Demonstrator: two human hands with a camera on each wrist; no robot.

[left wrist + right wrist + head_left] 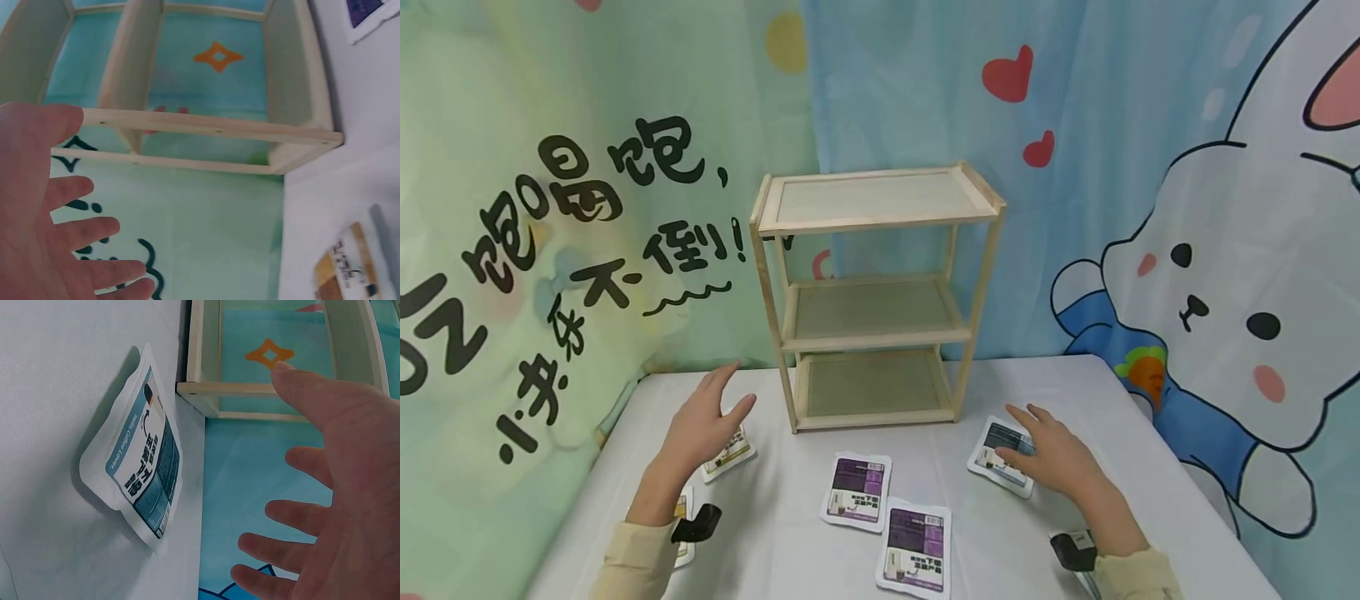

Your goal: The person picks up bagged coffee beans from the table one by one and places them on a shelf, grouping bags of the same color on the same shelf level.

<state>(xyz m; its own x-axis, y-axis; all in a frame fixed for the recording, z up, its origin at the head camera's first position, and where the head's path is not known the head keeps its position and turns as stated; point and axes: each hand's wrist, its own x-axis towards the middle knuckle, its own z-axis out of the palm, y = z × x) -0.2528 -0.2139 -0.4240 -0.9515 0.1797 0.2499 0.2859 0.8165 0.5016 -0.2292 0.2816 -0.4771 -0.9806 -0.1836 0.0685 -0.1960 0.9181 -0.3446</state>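
My left hand [698, 427] hovers over the table's left side with fingers spread, holding nothing. Beneath it lies a white packet with a yellow-brown label [731, 455]; my left wrist partly hides a second such packet [684, 552]. On the right, my right hand [1054, 457] is above a blue-labelled coffee packet [142, 456], partly covering it in the head view. In the right wrist view its fingers are extended and apart from the packet. Two purple-labelled packets [856, 492] [916, 548] lie between my hands.
A three-tier wooden shelf [880, 340] stands at the back middle of the white table [790, 533]. Another packet [1087, 581] shows partly under my right wrist. Printed curtains [910, 100] hang behind and beside the table.
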